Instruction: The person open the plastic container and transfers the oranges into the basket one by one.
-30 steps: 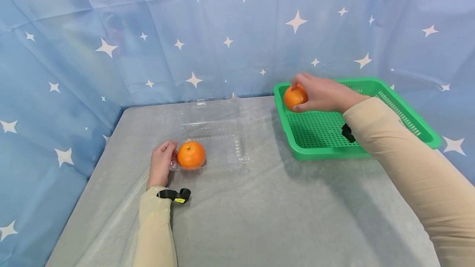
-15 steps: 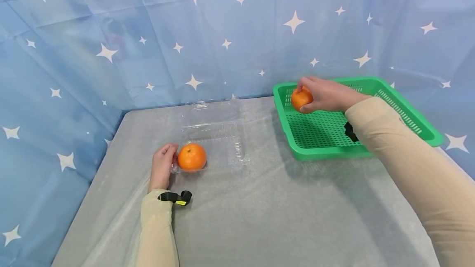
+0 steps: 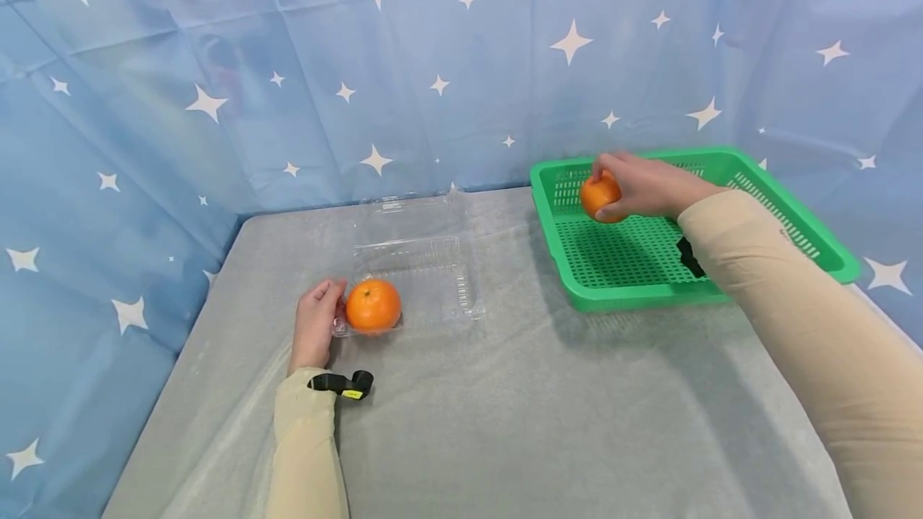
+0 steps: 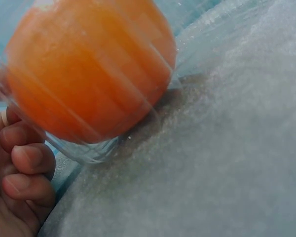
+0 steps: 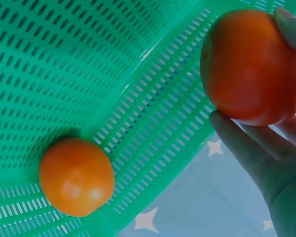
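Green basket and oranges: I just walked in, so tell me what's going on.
A person's right hand holds an orange above the floor of the green basket, and a second orange lies in a corner of it. The left hand grips the near left corner of an open, clear plastic container on the table. A third orange sits inside that container.

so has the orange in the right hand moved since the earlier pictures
Yes: in the head view, the orange has moved rightward, away from the left side of the green basket.
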Action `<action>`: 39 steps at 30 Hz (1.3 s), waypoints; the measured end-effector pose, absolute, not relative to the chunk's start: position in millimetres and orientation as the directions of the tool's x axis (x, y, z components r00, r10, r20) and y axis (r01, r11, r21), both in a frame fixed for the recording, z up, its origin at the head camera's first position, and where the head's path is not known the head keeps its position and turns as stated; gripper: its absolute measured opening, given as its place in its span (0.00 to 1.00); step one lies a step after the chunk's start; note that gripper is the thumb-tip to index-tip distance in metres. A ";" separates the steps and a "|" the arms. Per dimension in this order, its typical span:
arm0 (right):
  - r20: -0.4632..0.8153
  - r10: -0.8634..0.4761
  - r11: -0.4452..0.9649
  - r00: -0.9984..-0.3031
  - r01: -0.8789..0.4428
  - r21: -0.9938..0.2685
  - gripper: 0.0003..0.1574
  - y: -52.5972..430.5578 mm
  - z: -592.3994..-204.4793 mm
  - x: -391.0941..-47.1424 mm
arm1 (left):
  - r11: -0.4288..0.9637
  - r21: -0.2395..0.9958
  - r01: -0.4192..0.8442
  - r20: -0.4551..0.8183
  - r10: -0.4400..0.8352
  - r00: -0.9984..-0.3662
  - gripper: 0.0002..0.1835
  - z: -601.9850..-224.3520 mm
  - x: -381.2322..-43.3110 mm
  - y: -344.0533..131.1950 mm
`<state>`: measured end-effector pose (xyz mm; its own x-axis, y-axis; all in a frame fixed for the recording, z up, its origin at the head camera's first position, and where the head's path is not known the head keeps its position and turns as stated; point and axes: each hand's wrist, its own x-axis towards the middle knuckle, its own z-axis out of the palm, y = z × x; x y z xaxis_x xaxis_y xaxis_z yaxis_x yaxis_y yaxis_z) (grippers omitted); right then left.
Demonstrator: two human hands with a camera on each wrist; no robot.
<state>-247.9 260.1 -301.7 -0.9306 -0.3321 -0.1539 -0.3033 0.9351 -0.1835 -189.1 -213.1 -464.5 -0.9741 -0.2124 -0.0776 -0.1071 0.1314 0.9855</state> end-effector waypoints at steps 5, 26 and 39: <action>-0.174 -0.313 0.939 -0.934 -0.277 -0.204 0.33 262.8 -304.8 -248.2 | 0.128 0.987 -0.100 -0.071 -0.211 -0.975 0.24 -465.2 -189.3 -213.3; -0.139 -0.279 0.925 -0.950 -0.227 -0.305 0.37 280.6 -320.2 -256.3 | 0.111 0.990 -0.083 -0.060 -0.195 -0.979 0.22 -465.6 -189.9 -213.9; -0.133 -0.244 0.917 -0.961 -0.184 -0.354 0.39 293.2 -332.1 -260.0 | 0.095 0.991 -0.094 -0.074 -0.193 -0.978 0.23 -466.3 -189.4 -213.9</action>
